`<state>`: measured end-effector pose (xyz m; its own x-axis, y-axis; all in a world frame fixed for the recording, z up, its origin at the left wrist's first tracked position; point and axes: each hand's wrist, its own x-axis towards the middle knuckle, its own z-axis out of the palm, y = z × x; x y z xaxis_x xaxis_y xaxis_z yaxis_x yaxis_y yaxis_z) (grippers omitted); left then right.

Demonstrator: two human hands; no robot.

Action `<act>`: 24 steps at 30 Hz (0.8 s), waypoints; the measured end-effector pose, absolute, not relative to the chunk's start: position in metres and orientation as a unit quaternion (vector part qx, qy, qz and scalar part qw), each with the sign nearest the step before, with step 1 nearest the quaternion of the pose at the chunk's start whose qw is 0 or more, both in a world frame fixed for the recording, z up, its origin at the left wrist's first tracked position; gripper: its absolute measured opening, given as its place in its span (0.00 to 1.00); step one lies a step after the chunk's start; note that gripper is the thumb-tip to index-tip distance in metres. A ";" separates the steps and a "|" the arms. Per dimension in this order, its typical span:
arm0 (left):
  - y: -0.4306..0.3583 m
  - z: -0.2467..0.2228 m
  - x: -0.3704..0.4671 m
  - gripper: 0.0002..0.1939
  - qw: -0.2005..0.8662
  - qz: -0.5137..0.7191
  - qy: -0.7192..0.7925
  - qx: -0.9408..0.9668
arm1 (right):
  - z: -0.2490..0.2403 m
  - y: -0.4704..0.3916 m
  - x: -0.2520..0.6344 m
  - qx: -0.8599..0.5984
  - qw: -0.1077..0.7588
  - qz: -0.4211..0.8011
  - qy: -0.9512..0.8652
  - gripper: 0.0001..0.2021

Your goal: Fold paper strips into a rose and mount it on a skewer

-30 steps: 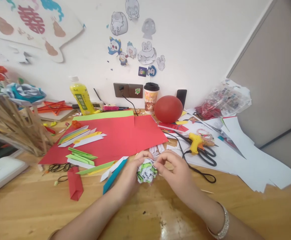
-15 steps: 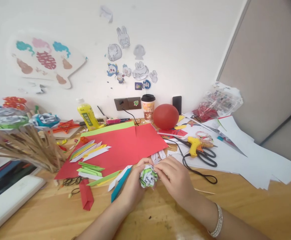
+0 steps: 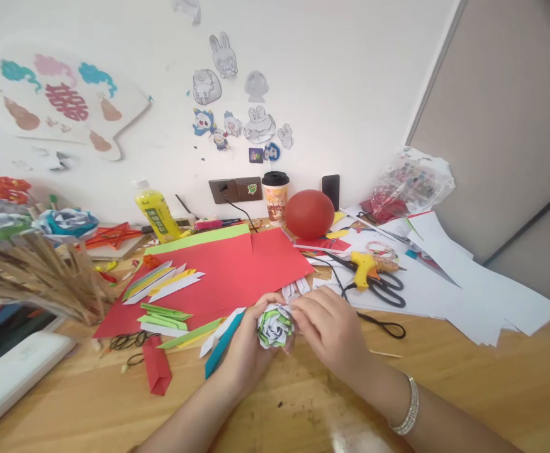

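Head view. Green-and-white paper flower (image 3: 275,325) at six o'clock above wooden table (image 3: 67,409), cupped in curled left hand (image 3: 246,346), pinched from three o'clock by closed right hand (image 3: 329,327). Lidded paper cup (image 3: 275,197) at twelve o'clock, contents hidden. Yellow bottle (image 3: 156,211) at ten o'clock. Yellow glue gun (image 3: 365,269) at two o'clock.

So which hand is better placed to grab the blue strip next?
Probably the left hand: the blue strip lies right beside it, while the right hand sits on the far side of the paper flower that both hands hold.
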<state>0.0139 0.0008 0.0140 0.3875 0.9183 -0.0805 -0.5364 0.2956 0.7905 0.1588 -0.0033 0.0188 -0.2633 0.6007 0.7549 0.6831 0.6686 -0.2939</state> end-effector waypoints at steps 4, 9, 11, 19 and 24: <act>0.000 0.021 0.014 0.07 0.747 0.505 0.287 0.324 | 0.019 -0.003 0.161 -0.428 0.477 0.124 -0.757 0.08; 0.001 0.020 0.015 0.06 0.751 0.522 0.264 0.306 | 0.018 -0.001 0.156 -0.449 0.471 0.289 -0.702 0.01; 0.001 0.019 0.015 0.06 0.745 0.536 0.264 0.297 | 0.020 -0.001 0.155 -0.456 0.472 0.313 -0.687 0.02; 0.002 0.019 0.012 0.11 0.765 0.533 0.249 0.263 | 0.025 0.002 0.159 -0.374 0.483 0.514 -0.602 0.08; -0.001 0.018 0.009 0.16 0.789 0.476 0.267 0.283 | 0.034 -0.001 0.160 -0.399 0.467 0.470 -0.633 0.06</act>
<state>0.0090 -0.0007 0.0179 0.4041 0.9019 -0.1527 -0.5997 0.3873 0.7003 0.1598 -0.0011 0.0340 -0.2445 0.9453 0.2160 0.0660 0.2384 -0.9689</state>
